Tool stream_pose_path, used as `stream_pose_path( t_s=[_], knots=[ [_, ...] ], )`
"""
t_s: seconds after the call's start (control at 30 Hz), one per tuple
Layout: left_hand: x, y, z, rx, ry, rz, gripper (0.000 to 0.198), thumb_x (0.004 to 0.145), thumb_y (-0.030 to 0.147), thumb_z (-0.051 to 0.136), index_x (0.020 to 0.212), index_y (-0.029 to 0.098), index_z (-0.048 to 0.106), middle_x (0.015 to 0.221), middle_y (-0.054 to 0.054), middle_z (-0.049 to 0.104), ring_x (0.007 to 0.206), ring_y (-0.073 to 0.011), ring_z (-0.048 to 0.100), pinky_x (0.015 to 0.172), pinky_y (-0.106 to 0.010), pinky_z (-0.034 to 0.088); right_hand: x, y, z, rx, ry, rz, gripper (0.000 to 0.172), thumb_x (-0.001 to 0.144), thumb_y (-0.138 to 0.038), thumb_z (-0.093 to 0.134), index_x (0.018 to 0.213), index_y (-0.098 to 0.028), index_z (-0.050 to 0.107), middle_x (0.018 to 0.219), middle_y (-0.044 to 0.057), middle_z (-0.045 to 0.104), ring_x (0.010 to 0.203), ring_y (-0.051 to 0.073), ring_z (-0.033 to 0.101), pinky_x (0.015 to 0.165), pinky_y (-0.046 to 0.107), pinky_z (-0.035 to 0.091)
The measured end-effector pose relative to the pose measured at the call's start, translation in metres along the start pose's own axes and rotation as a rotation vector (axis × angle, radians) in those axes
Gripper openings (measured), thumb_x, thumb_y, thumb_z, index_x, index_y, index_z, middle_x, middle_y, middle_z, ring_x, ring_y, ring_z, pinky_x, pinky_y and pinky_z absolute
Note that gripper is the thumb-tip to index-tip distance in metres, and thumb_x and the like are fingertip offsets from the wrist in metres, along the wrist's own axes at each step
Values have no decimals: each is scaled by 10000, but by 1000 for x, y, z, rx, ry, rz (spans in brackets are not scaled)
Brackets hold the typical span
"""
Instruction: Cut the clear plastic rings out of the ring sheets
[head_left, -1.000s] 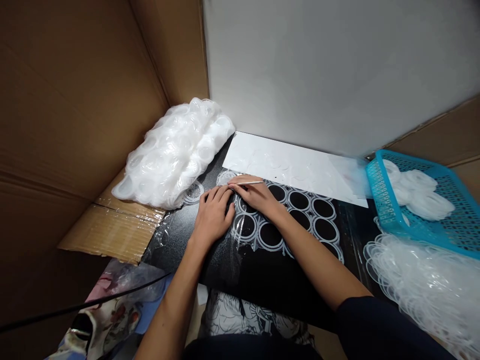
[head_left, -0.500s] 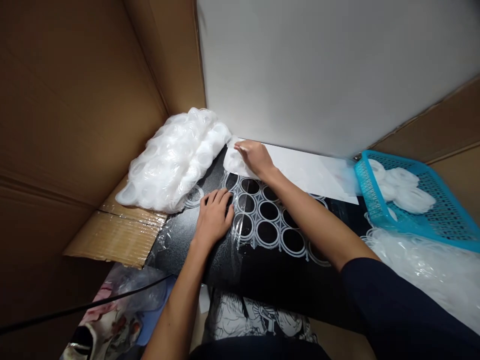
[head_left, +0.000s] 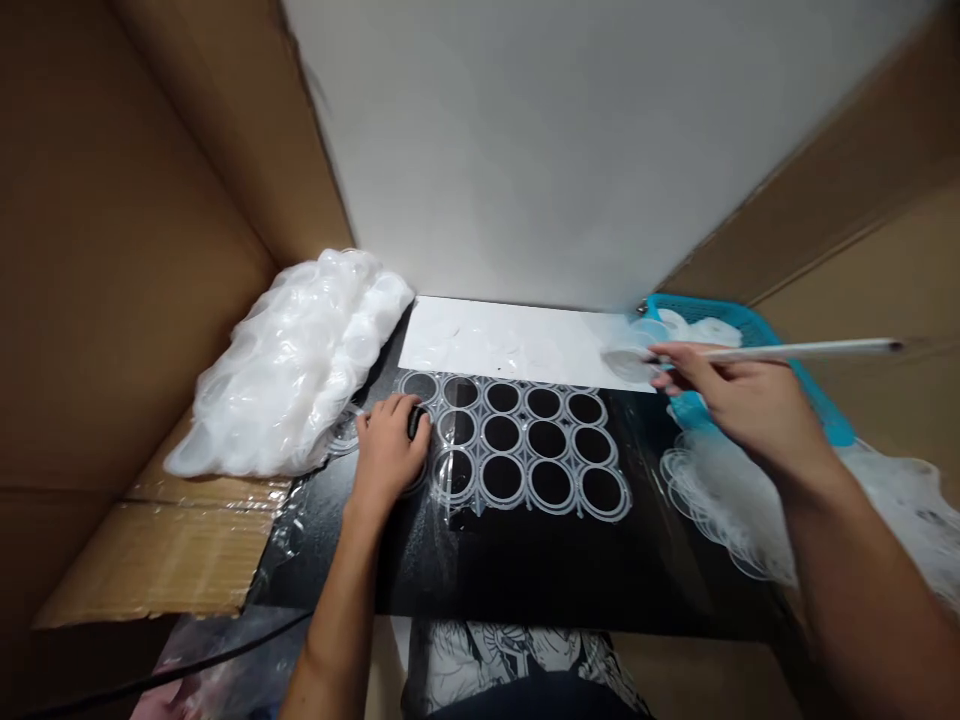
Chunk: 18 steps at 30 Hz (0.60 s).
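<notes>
My left hand [head_left: 391,440] rests on the black tabletop [head_left: 540,570], its fingers spread at the left end of a grid of clear rings [head_left: 551,440]. Over the right end of a white strip [head_left: 480,335], my right hand [head_left: 720,385] pinches a white pen-like stick [head_left: 810,350], which points back to the right. A blurred, translucent round piece [head_left: 628,358] shows just ahead of its fingertips; I cannot tell whether it is touched. Small marks or clear pieces dot the strip.
A large heap of white translucent round pieces [head_left: 292,370] in clear plastic lies at the left, partly over cardboard [head_left: 165,560]. A blue basket [head_left: 757,325] with white pieces stands at the right. Before it spreads a pile of clear rings [head_left: 735,490]. Cardboard walls flank both sides.
My right hand has moved from the left end of the white strip to its right end, near the basket, and the stick now shows. My left hand stays on the tabletop. The view has shifted right.
</notes>
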<state>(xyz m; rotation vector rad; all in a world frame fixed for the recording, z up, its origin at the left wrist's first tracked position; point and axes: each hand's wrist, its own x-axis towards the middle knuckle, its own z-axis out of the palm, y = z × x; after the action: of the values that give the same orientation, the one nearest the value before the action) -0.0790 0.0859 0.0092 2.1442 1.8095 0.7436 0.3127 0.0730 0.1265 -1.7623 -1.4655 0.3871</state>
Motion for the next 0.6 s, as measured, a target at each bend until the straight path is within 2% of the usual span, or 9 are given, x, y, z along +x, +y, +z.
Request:
stream_pose_path(
  t_s=[0.1, 0.17, 0.23, 0.27, 0.33, 0.4, 0.47, 0.53, 0.6],
  knots=[
    [51, -2, -1, 116, -23, 45, 302, 1001, 364, 543, 1206, 197, 688, 1274, -141, 685, 1218, -357, 617, 1059, -575, 435, -39, 47, -69, 16, 144, 166, 346, 904, -593, 733, 905, -268, 853, 837, 129, 790, 694, 191, 716, 694, 381, 589],
    [99, -3, 5, 124, -37, 77, 391, 968, 379, 568, 1281, 166, 667, 1356, -160, 642, 1269, -364, 594, 1067, -559, 458, -60, 65, -98, 60, 213, 286, 321, 898, -557, 757, 917, -248, 842, 781, 111, 772, 629, 168, 685, 601, 323, 580],
    [149, 0, 17, 83, -37, 81, 479, 937, 409, 579, 1306, 111, 644, 1384, -160, 623, 1312, -365, 567, 1095, -560, 449, -75, 75, -116, 122, 204, 433, 287, 890, -480, 792, 915, -197, 825, 752, 97, 762, 572, 145, 672, 519, 259, 553],
    [171, 3, 26, 55, -44, 81, 519, 938, 448, 559, 1283, 71, 643, 1355, -166, 633, 1326, -376, 552, 1107, -586, 432, -80, 80, -122, 145, 186, 488, 256, 886, -430, 806, 905, -175, 811, 844, 109, 787, 592, 140, 698, 497, 231, 544],
    [203, 11, 43, 15, -90, 75, 610, 865, 621, 579, 1081, 65, 710, 1094, -108, 705, 1245, -379, 596, 1082, -606, 438, -86, 90, -130, 114, 125, 602, 222, 881, -365, 809, 870, -144, 790, 981, 135, 803, 617, 154, 739, 467, 210, 539],
    [221, 15, 55, 3, -134, 81, 625, 741, 734, 608, 835, 128, 729, 770, -31, 636, 1140, -359, 642, 1027, -575, 464, -93, 101, -137, 73, 128, 641, 226, 892, -360, 788, 877, -135, 784, 1069, 147, 799, 628, 165, 757, 452, 208, 536],
    [228, 13, 60, 14, -150, 94, 603, 660, 784, 603, 655, 185, 675, 576, 7, 466, 1046, -340, 665, 981, -561, 471, -102, 110, -146, 39, 163, 627, 258, 917, -394, 750, 918, -140, 793, 1072, 143, 802, 625, 164, 754, 457, 211, 533],
    [233, 6, 62, 30, -143, 85, 559, 609, 795, 616, 563, 238, 606, 515, 16, 347, 997, -328, 663, 957, -559, 470, -113, 117, -156, -34, 196, 586, 327, 936, -456, 713, 972, -145, 809, 946, 127, 808, 619, 169, 734, 482, 227, 532],
    [237, 0, 60, 4, -134, 79, 533, 573, 789, 640, 529, 266, 547, 508, 14, 292, 1011, -341, 645, 966, -574, 462, -125, 122, -164, -129, 245, 480, 403, 947, -528, 681, 1024, -157, 818, 848, 110, 797, 678, 196, 730, 561, 261, 560]
  ],
)
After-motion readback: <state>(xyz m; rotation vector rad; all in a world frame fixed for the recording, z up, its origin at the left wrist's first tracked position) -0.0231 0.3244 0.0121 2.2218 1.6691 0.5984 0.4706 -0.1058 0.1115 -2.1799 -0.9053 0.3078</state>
